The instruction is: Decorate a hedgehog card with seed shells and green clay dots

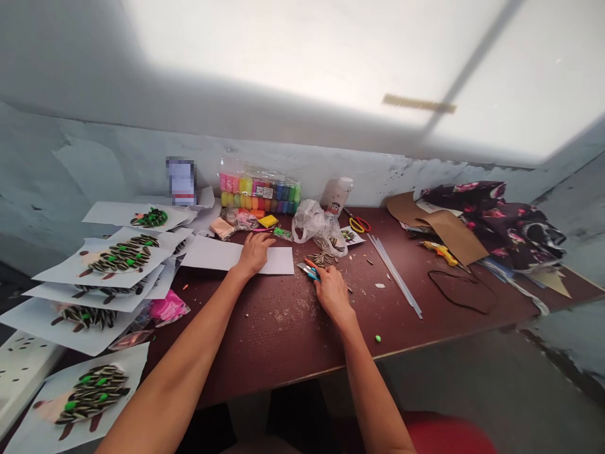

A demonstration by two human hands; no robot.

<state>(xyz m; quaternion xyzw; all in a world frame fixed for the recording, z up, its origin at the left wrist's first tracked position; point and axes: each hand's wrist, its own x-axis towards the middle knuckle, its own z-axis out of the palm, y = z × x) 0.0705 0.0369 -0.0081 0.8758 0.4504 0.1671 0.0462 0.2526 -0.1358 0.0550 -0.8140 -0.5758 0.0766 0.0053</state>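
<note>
My left hand (254,253) lies over a folded white sheet of paper (208,253), fingers stretched out and touching it. To its right, my right hand (333,291) has its fingers closed on a small blue utility knife (309,271), which points left towards the sheet's end. Part of the knife is covered by the fingers. A heap of striped sunflower seeds (323,258) lies just beyond the right hand. Behind the seeds sits a crumpled clear plastic bag (311,222).
Paper sheets bearing seed-covered hedgehogs (118,255) are stacked at left. Coloured clay packs (259,192) and a white bottle (336,197) stand at the wall. Scissors (359,224), glue sticks (396,277), a yellow glue gun (439,252) and patterned cloth (513,227) lie rightward.
</note>
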